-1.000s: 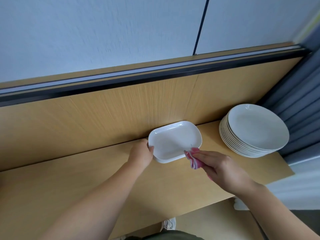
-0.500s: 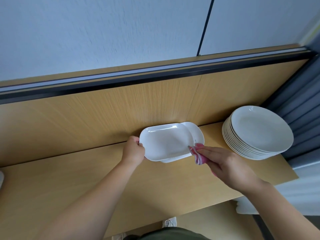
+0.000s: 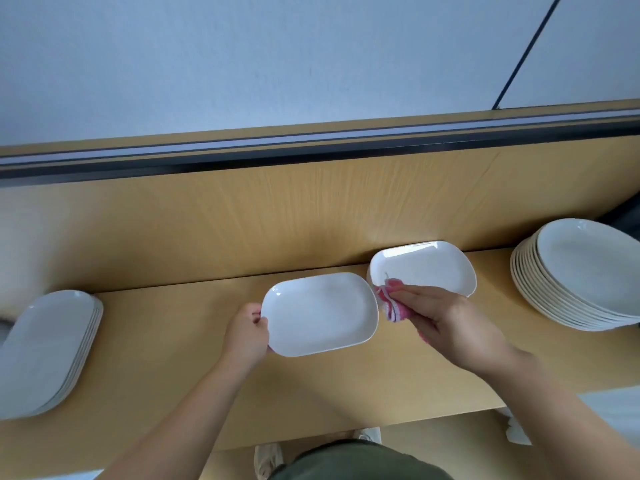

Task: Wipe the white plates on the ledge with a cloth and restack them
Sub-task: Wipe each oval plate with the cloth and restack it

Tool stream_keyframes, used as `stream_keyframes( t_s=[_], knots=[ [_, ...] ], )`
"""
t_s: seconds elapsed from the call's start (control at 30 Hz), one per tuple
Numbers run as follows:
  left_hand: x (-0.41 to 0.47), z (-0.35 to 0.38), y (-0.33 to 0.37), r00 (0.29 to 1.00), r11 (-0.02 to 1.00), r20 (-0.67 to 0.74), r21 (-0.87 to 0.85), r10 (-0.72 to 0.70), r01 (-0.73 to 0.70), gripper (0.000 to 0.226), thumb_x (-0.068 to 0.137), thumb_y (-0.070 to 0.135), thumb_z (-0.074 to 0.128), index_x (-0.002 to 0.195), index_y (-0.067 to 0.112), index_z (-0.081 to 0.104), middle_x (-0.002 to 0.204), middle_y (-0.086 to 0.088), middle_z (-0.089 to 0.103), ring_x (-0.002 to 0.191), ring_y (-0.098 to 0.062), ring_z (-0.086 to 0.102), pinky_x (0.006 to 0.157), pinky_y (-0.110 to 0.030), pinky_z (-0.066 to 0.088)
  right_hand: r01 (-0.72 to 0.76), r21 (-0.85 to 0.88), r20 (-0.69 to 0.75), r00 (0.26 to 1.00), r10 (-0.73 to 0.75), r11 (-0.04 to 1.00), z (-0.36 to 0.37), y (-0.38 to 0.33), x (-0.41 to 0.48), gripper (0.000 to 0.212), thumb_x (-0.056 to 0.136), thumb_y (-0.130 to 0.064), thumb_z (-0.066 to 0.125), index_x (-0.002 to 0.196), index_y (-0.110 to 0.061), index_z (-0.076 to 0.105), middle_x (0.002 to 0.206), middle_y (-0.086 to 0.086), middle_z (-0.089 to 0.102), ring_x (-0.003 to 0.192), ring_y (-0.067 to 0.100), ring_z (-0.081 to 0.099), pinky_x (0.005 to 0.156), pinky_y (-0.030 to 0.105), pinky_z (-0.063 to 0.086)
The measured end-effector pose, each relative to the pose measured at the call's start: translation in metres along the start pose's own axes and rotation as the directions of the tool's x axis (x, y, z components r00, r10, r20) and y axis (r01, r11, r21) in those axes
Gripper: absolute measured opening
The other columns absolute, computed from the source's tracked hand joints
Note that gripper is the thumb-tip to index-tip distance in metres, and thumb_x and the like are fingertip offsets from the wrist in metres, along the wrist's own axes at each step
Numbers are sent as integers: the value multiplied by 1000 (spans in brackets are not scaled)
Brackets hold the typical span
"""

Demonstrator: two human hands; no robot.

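White plate (image 3: 320, 313) with round corners sits in the middle of the head view, over the wooden ledge (image 3: 173, 375), and you hold it by its left edge. Your left hand (image 3: 247, 332) pinches that edge, with the thumb on top and the other fingers curled under. It is hard to tell if the plate rests on the ledge or is lifted a little. Your right hand (image 3: 446, 317) is just to the right of the plate, and its fingers are curled round a bunched pink cloth (image 3: 393, 304). The cloth touches the right edge of the plate you hold. Just behind the cloth, a second white plate (image 3: 426, 266) of the same shape lies on the ledge, close to the wooden back panel (image 3: 242, 220). A stack of round white plates (image 3: 581, 278) stands at the far right of the ledge. A stack of long white plates (image 3: 48, 348) lies at the far left, well apart from your hands.
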State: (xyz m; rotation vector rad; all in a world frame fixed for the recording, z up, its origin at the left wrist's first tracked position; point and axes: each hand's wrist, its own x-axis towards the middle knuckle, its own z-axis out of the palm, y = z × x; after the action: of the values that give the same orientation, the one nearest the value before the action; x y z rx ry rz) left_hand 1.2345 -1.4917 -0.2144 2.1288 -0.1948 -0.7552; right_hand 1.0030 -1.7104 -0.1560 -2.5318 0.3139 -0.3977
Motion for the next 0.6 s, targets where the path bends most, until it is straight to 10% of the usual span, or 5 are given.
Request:
stream_keyframes(
  t_s=[0.6],
  knots=[
    [21,-46,-64,998,977,56,212,-13,1,18,94,11,42,98,21,57,89,1,65,73,-21,65,64,-33,54,69,15,54,996,-70,997,66,-64,43,35,97,-26,49,128,-16,64,130,-3,64,121,15,60,86,40,56]
  ],
)
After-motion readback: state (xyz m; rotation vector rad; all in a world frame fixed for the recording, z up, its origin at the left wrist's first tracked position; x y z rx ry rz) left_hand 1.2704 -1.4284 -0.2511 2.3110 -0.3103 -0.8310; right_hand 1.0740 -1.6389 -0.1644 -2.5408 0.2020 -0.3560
